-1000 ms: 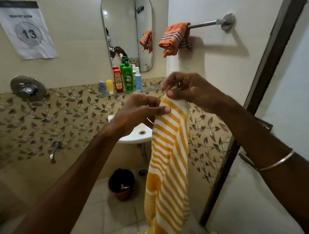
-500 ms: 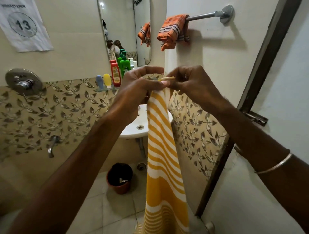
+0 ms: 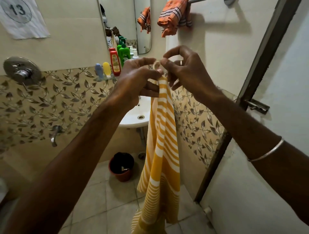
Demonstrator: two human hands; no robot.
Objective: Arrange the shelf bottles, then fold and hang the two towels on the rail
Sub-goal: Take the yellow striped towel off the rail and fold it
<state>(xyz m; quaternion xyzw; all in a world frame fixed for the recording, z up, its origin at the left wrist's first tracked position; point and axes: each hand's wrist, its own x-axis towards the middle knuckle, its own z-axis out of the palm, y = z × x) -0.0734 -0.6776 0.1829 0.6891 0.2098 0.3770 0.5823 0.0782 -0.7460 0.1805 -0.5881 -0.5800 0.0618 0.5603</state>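
We have the orange towel (image 3: 172, 15) already bunched over the rail (image 3: 197, 1) and the bottles (image 3: 119, 58) lined up on the shelf. Our left hand (image 3: 133, 83) and right hand (image 3: 187, 70) each pinch the yellow striped towel (image 3: 162, 142) at its top edge; it hangs unfolded above the floor, near the basin (image 3: 133, 117) and a bucket (image 3: 122, 167).

We pinch the yellow towel (image 3: 163, 133) at its top, left hand (image 3: 135, 83) beside right hand (image 3: 185, 70); orange towel (image 3: 172, 16) hangs on the rail (image 3: 197, 1); bottles (image 3: 117, 60) line the shelf (image 3: 104, 78).
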